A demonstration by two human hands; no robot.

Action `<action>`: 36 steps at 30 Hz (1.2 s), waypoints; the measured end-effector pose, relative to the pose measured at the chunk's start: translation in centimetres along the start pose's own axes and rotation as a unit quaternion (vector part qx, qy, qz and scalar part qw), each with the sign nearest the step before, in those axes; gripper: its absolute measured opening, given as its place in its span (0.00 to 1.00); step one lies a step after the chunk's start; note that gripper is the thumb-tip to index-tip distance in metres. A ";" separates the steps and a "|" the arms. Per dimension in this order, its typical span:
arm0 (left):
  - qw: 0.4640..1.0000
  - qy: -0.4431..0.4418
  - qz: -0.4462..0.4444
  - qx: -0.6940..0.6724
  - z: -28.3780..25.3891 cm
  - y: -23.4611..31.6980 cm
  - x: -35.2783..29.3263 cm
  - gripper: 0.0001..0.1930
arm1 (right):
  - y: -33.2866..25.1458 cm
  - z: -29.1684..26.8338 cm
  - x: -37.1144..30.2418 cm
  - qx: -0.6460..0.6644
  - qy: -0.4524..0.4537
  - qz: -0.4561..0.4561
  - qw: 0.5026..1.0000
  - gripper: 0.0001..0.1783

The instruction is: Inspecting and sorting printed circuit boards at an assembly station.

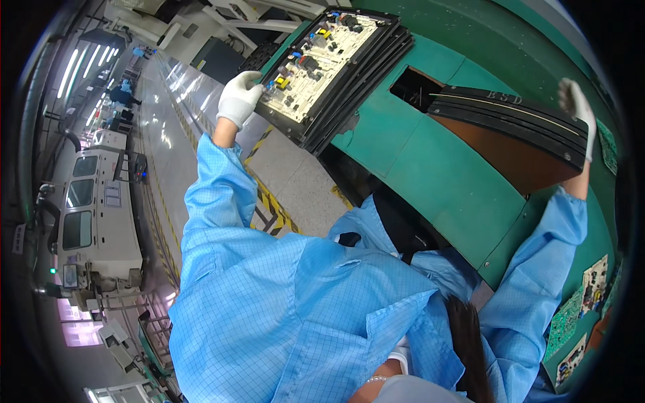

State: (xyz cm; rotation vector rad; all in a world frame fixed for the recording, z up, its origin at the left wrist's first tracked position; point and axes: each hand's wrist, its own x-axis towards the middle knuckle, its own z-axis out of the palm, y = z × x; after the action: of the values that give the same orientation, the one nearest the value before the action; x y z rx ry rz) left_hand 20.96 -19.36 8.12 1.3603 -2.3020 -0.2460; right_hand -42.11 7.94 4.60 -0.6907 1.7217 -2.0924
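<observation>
2 tray stacks in our gloved hands: left hand (238, 99) grips the board stack (336, 67), right hand (578, 111) clasps the empty stack (517, 124), neither set down.

Bright, even factory light here, ceiling strip lamps (70, 67) glowing upper left and throwing glare across the polished floor (178, 87). Heavy fisheye bending, black corners all round, far edges soft, soft shadows only.
</observation>
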 end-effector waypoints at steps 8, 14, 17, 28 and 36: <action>0.990 -0.051 -0.051 -0.119 -1.5 0.8 3.3 0.20 | -10.8 -0.5 -7.4 -0.055 -0.296 -0.309 0.902 0.22; 0.994 -0.104 0.015 -0.037 0.3 4.1 9.3 0.23 | -17.0 5.4 -17.8 -0.139 -0.510 -0.340 0.778 0.20; 0.988 -0.156 -0.021 -0.012 1.2 4.7 11.3 0.25 | -17.9 6.9 -20.3 -0.159 -0.573 -0.370 0.714 0.20; 0.973 -0.151 0.048 0.169 2.6 6.1 12.8 0.23 | -18.8 7.2 -21.9 -0.231 -0.593 -0.398 0.661 0.21; 0.986 -0.072 0.134 0.071 1.0 10.9 9.9 0.21 | -19.0 6.8 -21.4 -0.241 -0.584 -0.399 0.665 0.22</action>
State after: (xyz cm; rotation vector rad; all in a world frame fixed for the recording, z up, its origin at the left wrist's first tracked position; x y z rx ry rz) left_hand 7.87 -22.59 14.14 1.1092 -2.6361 -0.0970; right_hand -19.86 18.11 20.97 -2.5645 1.1232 -0.7916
